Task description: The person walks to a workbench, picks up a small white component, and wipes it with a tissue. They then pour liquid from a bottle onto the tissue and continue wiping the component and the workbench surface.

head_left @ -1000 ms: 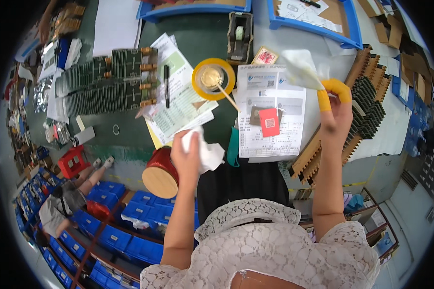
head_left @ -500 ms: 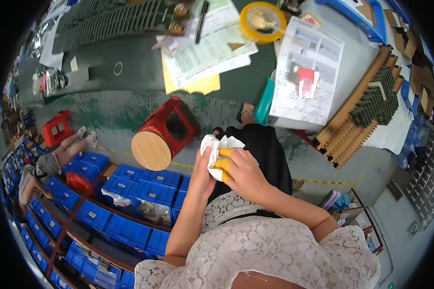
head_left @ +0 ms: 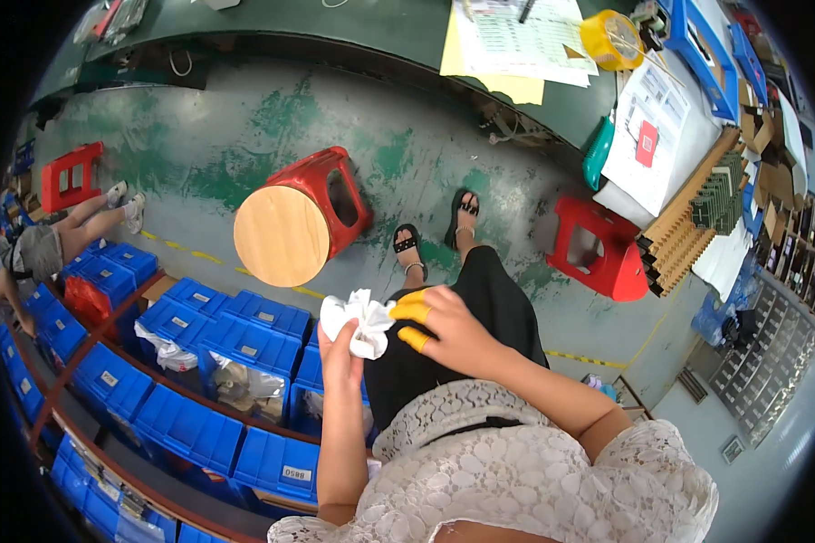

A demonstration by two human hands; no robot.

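A crumpled white tissue (head_left: 368, 328) is bunched up in front of my lap. My left hand (head_left: 340, 360) is closed round its lower left side, with the thumb pressed against it. My right hand (head_left: 448, 333) reaches in from the right with bent fingers. Yellow finger cots (head_left: 411, 310) cover several of its fingers, and the tips take the tissue's right edge. The thumb side sits a little lower, apart from the upper fingers. Whatever may be inside the folds is hidden.
A red stool with a round wooden top (head_left: 282, 237) stands ahead on the left, another red stool (head_left: 598, 249) on the right. Lidded blue bins (head_left: 190, 425) fill racks at left. The green workbench (head_left: 353, 27) bears papers and yellow tape (head_left: 611, 41). Another person (head_left: 41, 244) is far left.
My view has swung, so the bench sits higher in it and more floor shows. My hands have moved a little apart, and the tissue is now more bunched, mostly in my left hand.
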